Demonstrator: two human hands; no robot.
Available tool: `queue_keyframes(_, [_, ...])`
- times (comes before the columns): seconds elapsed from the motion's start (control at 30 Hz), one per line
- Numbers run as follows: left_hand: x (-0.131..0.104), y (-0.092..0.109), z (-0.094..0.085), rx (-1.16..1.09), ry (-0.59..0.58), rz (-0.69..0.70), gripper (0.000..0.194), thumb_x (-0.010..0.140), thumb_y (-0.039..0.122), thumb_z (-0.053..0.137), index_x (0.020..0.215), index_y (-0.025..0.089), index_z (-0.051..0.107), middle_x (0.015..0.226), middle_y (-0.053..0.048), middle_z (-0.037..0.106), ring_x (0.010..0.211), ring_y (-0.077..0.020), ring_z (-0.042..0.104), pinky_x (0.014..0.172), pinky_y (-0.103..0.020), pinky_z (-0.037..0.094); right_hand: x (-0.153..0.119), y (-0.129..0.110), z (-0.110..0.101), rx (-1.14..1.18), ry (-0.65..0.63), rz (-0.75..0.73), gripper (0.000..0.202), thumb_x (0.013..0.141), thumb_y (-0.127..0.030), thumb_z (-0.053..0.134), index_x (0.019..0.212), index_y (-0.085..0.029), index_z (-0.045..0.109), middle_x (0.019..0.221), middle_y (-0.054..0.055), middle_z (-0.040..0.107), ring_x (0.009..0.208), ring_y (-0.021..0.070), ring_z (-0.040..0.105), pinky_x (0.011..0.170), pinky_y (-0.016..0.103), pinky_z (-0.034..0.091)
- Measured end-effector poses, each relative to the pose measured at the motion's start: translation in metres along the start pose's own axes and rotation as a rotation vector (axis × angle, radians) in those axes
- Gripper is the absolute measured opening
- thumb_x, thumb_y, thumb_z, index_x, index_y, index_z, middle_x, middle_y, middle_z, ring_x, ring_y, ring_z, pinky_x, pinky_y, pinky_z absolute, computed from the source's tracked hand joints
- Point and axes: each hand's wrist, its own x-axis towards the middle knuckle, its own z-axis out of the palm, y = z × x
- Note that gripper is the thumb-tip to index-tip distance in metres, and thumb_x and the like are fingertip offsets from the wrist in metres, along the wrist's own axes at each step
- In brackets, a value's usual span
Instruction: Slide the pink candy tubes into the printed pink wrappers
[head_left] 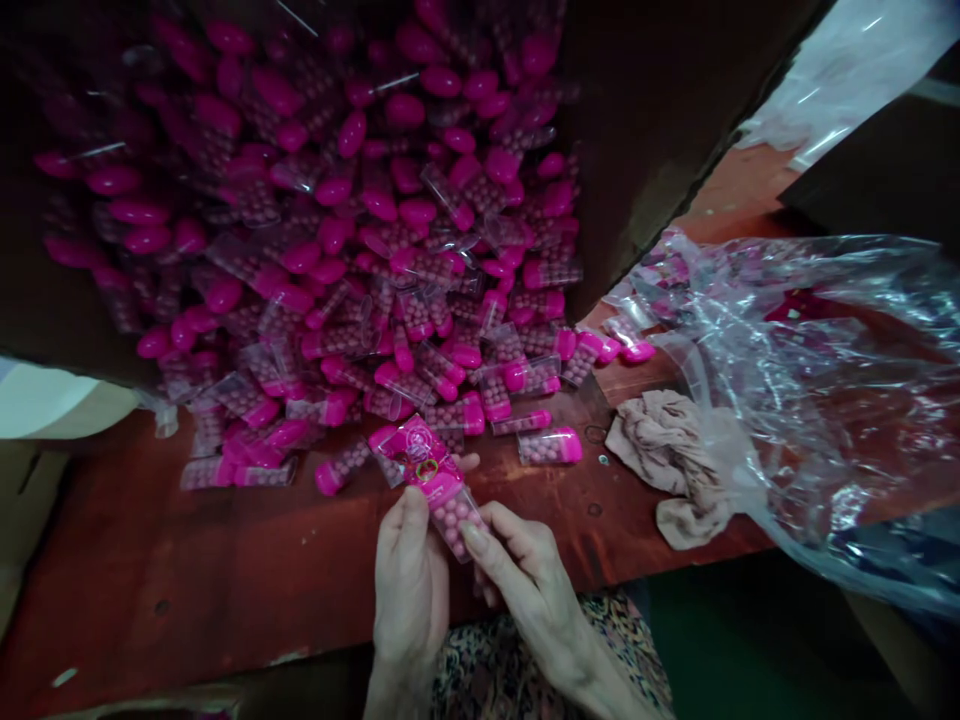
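Both hands hold one clear pack [454,520] of pink beads with a printed pink card [421,455] at its upper end. My left hand [411,570] grips it from the left, thumb at the card's lower edge. On the bead-filled lower end, my right hand [525,580] has its thumb pressed. The pack tilts, its card end up and to the left. Just beyond it lies a big heap of similar clear packs with pink caps [405,300], spilling onto the red-brown table [300,560]. A single pack [550,446] lies to the right of the hands.
Dark box walls [645,130] stand around the heap. A crumpled beige cloth [664,460] lies right of the hands, beside a large clear plastic bag [825,400] holding more packs. At the far left is a white round object [64,400]. The table's front edge is near the lap.
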Motion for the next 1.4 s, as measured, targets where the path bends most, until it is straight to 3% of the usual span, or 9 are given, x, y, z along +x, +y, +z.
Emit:
queue_keyframes(0.2, [-0.002,0.002,-0.001,0.054,0.000,-0.004,0.028,0.073,0.038,0.066,0.086,0.014,0.073,0.086,-0.012,0.072,0.081,-0.0221,0.065,0.070,-0.031,0.052,-0.005,0.003,0.009,0.128,0.012,0.040,0.034,0.089,-0.045,0.045,0.074,-0.016,0.052,0.051,-0.006,0.043,0.041,0.0062,0.040,0.041,0.018,0.033])
queue_keyframes(0.47, [-0.014,-0.006,-0.001,0.082,0.026,-0.023,0.029,0.080,0.039,0.058,0.087,0.015,0.072,0.091,-0.010,0.072,0.076,-0.0200,0.067,0.067,-0.029,0.053,-0.013,0.005,0.015,0.007,0.094,0.027,0.036,0.090,-0.045,0.043,0.072,-0.015,0.052,0.050,-0.006,0.042,0.044,0.0068,0.040,0.044,0.019,0.032])
queue_keyframes(0.57, [-0.014,-0.004,-0.002,0.051,0.027,-0.048,0.033,0.081,0.042,0.056,0.090,0.015,0.071,0.095,-0.012,0.071,0.081,-0.0215,0.066,0.068,-0.030,0.054,-0.008,0.006,0.011,0.135,0.031,0.064,0.034,0.089,-0.044,0.046,0.073,-0.015,0.052,0.052,-0.006,0.044,0.044,0.0062,0.041,0.043,0.019,0.034])
queue_keyframes(0.77, [-0.008,0.009,-0.008,0.027,-0.038,-0.027,0.037,0.079,0.046,0.057,0.094,0.016,0.071,0.102,-0.013,0.070,0.085,-0.0227,0.065,0.069,-0.031,0.054,0.004,0.008,0.004,0.568,-0.263,0.186,0.031,0.086,-0.043,0.052,0.075,-0.014,0.053,0.045,-0.009,0.042,0.033,0.0039,0.036,0.042,0.020,0.043])
queue_keyframes(0.87, [-0.007,0.012,-0.010,0.061,-0.073,-0.034,0.036,0.075,0.046,0.061,0.091,0.015,0.072,0.099,-0.013,0.071,0.079,-0.0223,0.065,0.065,-0.031,0.055,0.005,0.010,0.005,0.623,-0.276,0.212,0.031,0.084,-0.043,0.056,0.074,-0.013,0.055,0.045,-0.009,0.042,0.032,0.0030,0.035,0.041,0.019,0.044])
queue_keyframes(1.07, [-0.010,0.009,-0.013,0.099,-0.093,-0.052,0.036,0.079,0.043,0.057,0.091,0.013,0.073,0.094,-0.013,0.072,0.069,-0.0180,0.064,0.055,-0.024,0.051,-0.003,0.011,0.010,0.519,-0.178,0.155,0.030,0.086,-0.041,0.053,0.075,-0.013,0.055,0.045,-0.009,0.042,0.033,0.0034,0.036,0.041,0.019,0.041])
queue_keyframes(1.23, [-0.008,0.010,-0.019,0.089,-0.128,-0.127,0.042,0.085,0.044,0.047,0.095,0.011,0.071,0.095,-0.015,0.071,0.086,-0.0228,0.065,0.071,-0.029,0.052,-0.008,0.004,0.012,0.185,-0.042,0.096,0.033,0.089,-0.044,0.047,0.077,-0.014,0.056,0.048,-0.007,0.043,0.039,0.0055,0.041,0.041,0.017,0.034])
queue_keyframes(1.4, [0.000,0.010,-0.018,0.008,-0.089,-0.113,0.050,0.082,0.054,0.046,0.095,0.012,0.070,0.100,-0.015,0.070,0.097,-0.0251,0.063,0.084,-0.033,0.048,-0.003,0.002,0.013,-0.030,-0.050,0.072,0.036,0.090,-0.046,0.042,0.072,-0.017,0.051,0.051,-0.006,0.044,0.043,0.0073,0.043,0.043,0.019,0.034])
